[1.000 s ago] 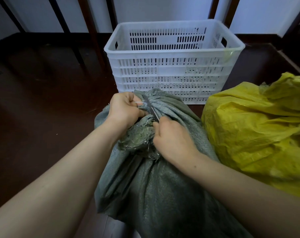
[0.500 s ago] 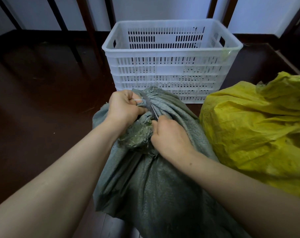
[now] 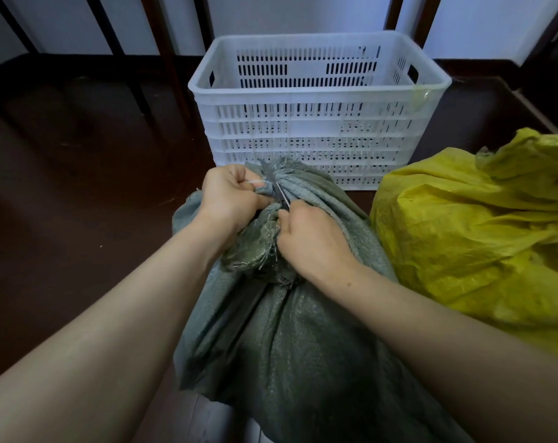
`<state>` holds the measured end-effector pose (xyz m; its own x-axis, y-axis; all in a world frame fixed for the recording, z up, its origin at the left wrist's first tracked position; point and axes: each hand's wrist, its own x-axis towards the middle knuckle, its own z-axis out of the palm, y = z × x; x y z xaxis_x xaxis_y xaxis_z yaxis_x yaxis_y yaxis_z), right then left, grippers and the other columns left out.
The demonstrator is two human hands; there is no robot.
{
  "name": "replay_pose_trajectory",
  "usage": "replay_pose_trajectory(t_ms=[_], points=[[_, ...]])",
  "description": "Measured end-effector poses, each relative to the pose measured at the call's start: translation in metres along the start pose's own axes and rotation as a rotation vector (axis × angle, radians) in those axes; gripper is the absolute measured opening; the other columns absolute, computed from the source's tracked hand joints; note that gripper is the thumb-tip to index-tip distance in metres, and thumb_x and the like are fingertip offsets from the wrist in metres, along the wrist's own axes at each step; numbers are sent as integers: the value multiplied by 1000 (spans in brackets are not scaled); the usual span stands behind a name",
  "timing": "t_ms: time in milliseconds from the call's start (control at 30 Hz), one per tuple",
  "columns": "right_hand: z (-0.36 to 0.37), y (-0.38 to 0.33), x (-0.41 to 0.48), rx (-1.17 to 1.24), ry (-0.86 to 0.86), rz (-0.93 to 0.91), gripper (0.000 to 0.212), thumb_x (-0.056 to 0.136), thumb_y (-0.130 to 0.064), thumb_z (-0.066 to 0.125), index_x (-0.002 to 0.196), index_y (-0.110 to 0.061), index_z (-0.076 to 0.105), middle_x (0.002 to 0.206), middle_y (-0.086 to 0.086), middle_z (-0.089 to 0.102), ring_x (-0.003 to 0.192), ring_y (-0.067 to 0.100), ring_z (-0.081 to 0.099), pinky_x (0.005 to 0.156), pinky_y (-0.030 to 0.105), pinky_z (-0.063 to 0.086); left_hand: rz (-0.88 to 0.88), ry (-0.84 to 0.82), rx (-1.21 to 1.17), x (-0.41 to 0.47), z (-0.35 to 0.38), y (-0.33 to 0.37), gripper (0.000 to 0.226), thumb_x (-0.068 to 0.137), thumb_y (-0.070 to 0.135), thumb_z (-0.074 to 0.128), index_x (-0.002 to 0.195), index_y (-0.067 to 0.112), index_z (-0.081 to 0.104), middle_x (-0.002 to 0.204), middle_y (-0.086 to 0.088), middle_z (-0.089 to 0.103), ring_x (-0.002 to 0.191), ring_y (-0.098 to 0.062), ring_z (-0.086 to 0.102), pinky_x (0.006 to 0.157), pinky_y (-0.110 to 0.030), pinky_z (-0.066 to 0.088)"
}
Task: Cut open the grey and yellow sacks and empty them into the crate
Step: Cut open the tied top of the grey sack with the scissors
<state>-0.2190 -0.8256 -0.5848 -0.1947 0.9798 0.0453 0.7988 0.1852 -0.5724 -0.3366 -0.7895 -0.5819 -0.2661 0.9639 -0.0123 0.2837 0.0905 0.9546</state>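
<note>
In the middle, grey sack (image 3: 303, 346) on the dark floor (image 3: 79, 203), left grip (image 3: 229, 199) clenched on its bunched neck and a white tie (image 3: 255, 181); right grip (image 3: 309, 238) curled round a blade (image 3: 273, 183) crossing the neck; yellow sack (image 3: 479, 235) just beside on the right; white crate (image 3: 303, 123) behind

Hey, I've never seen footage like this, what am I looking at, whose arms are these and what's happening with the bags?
No machine here: a person wears a camera on the head, so this single picture looks down along their own bare arms. The left hand pinches a white tie at the bunched neck of a grey sack. The right hand holds a slim metal blade at that tie. A yellow sack lies to the right, and a white slotted crate stands behind, all on a dark floor.
</note>
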Motion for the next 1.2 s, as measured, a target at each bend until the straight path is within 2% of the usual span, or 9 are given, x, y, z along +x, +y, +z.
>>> replay_pose_trajectory(t_ms=[233, 467, 600, 700, 800, 967, 1033, 1133, 1200], points=[[-32, 8, 12, 159, 178, 0, 23, 93, -30, 47, 75, -17, 53, 66, -5, 53, 59, 15, 51, 46, 28, 34, -131, -68, -101, 1, -14, 3, 31, 66, -18, 70, 62, 10, 58, 49, -3, 64, 58, -23, 62, 53, -28, 55], [-12, 18, 23, 85, 161, 39, 47, 76, -45, 73, 110, -15, 58, 103, 0, 63, 95, 22, 59, 72, 33, 46, -76, -174, 27, -3, -17, 6, 30, 69, -20, 67, 69, 8, 56, 59, -9, 54, 53, -20, 51, 54, -27, 47], [-12, 27, 34, 353, 97, 85, 14, 81, -24, 72, 81, -12, 65, 78, 5, 69, 79, 25, 65, 71, 36, 50, 166, -217, 426, 0, -26, 6, 25, 72, -7, 75, 77, 12, 59, 63, -1, 47, 63, -18, 49, 67, -35, 50], [-19, 30, 36, 615, 3, 199, 18, 81, -12, 72, 69, -12, 58, 43, -7, 55, 39, 6, 51, 40, 18, 39, 329, -261, 614, 0, -30, 7, 30, 72, 2, 77, 95, 12, 61, 62, 7, 44, 68, -20, 51, 74, -38, 48], [-23, 33, 36, 746, -64, 327, 16, 84, -8, 68, 73, -13, 58, 31, -10, 38, 23, 4, 27, 29, 13, 19, 228, -298, 624, -2, -27, 9, 37, 75, 11, 75, 110, 13, 63, 64, 9, 48, 68, -17, 52, 64, -28, 44], [-26, 32, 31, 648, -92, 306, 11, 85, -8, 68, 77, -12, 60, 37, -9, 47, 22, -1, 37, 26, 11, 24, 8, -491, 678, -5, -21, 9, 40, 57, 57, 80, 76, 24, 67, 74, 11, 65, 72, -6, 59, 64, -25, 45], [-28, 31, 27, 573, -97, 274, 8, 82, -14, 72, 84, -11, 65, 53, -6, 55, 34, -3, 47, 33, 11, 34, 85, -445, 849, -6, -18, 6, 44, 57, 56, 81, 69, 20, 60, 66, 5, 58, 64, -10, 54, 55, -28, 39], [-39, 27, 20, 394, -57, 192, 42, 65, -51, 78, 92, -21, 69, 84, -5, 69, 80, 13, 65, 73, 29, 54, 112, -326, 783, -2, -18, 1, 43, 65, 44, 83, 75, 6, 64, 64, -5, 56, 55, -17, 48, 52, -31, 38], [-53, 17, 14, 259, 10, 135, 61, 65, -78, 56, 88, -24, 71, 80, -8, 68, 75, 11, 63, 69, 29, 52, 25, -301, 594, 0, -18, -1, 47, 64, 36, 86, 84, -1, 65, 66, -14, 60, 49, -18, 46, 53, -33, 41]])
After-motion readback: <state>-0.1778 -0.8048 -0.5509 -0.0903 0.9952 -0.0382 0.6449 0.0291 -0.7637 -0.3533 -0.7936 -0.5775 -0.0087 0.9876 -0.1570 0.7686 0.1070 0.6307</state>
